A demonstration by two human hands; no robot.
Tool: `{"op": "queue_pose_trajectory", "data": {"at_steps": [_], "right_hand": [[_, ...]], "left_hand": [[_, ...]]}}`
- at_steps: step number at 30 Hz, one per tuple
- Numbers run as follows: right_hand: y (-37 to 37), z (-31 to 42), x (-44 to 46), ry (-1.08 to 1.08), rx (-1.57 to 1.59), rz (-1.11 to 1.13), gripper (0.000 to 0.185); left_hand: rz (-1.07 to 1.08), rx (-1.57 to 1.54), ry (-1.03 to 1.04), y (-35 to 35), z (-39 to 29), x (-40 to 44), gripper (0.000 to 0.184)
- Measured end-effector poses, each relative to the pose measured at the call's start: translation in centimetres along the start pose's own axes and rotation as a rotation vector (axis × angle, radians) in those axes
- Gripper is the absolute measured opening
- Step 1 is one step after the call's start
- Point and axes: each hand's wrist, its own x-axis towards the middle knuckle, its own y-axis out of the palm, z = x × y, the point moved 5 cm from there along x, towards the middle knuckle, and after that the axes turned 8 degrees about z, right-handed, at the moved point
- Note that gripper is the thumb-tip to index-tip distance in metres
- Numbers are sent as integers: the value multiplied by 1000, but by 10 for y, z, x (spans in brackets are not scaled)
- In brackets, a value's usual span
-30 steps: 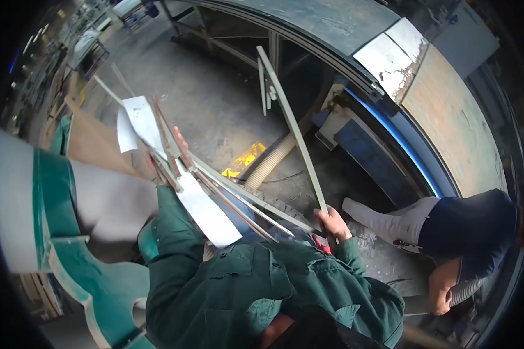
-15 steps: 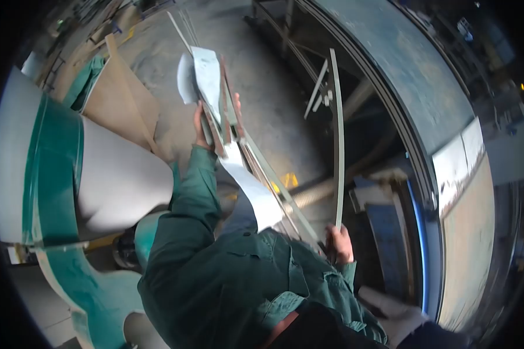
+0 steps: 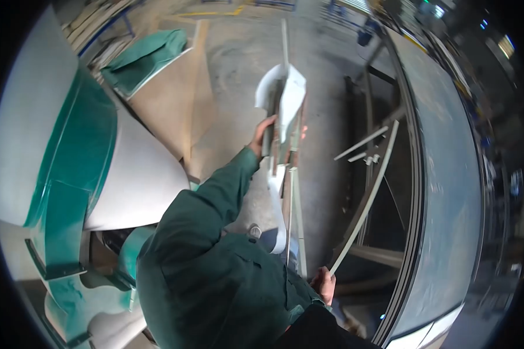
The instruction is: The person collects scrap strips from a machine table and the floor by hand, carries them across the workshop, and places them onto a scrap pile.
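Note:
My left hand (image 3: 263,135) is wrapped round a bundle of long thin strips (image 3: 278,139), with its fingertips showing on the far side. A curled white sheet (image 3: 292,96) is caught in the bundle, and a white tail of it hangs down toward my body. The strips are pale and reddish-brown and run from beyond the hand back toward my waist. Low at my right side, my right hand (image 3: 325,285) is closed on one long narrow strip (image 3: 368,210), which slants up and away to the right. The strips' near ends are hidden by my jacket.
A green and white machine (image 3: 70,151) stands close on the left. Behind it are a brown board (image 3: 174,99) and a green cloth (image 3: 151,58). On the right runs a long metal-edged table (image 3: 448,192). Short pale strips (image 3: 361,144) lie beside its frame.
The view has swung, so the surroundings sit farther right. The bundle in my left hand now points more straight ahead. The single strip in my right hand leans more to the right.

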Motion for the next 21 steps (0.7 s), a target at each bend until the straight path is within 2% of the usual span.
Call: {"op": "queue_pose_trajectory", "data": {"at_steps": [2, 7, 10, 12, 13, 14, 15, 17, 19, 21], "right_hand": [[10, 30, 31, -5, -63, 10, 29], [52, 116, 124, -11, -22, -33, 22], [75, 169, 191, 5, -63, -72, 20], [77, 206, 243, -37, -118, -36, 21], [79, 214, 274, -133, -289, -7, 21], [93, 234, 289, -101, -97, -62, 22], [108, 264, 300, -78, -168, -44, 24], [123, 303, 344, -30, -206, 50, 25], [153, 353, 382, -19, -243, 72, 26], [181, 387, 416, -41, -260, 100, 26]], "left_hand": [[49, -153, 5, -13, -21, 30, 75], [6, -98, 76, -66, -88, 106, 73], [64, -132, 93, -105, -123, 158, 70], [-95, -148, 155, -153, -147, 190, 68], [-111, 45, 182, -177, -171, 205, 71], [-192, 48, 178, -187, -186, 213, 75], [-241, 67, 160, -212, -200, 224, 77], [-270, 60, 134, -230, -236, 257, 81], [-321, 93, 211, -258, -275, 290, 81], [-272, 96, 241, -274, -313, 311, 81]]}}
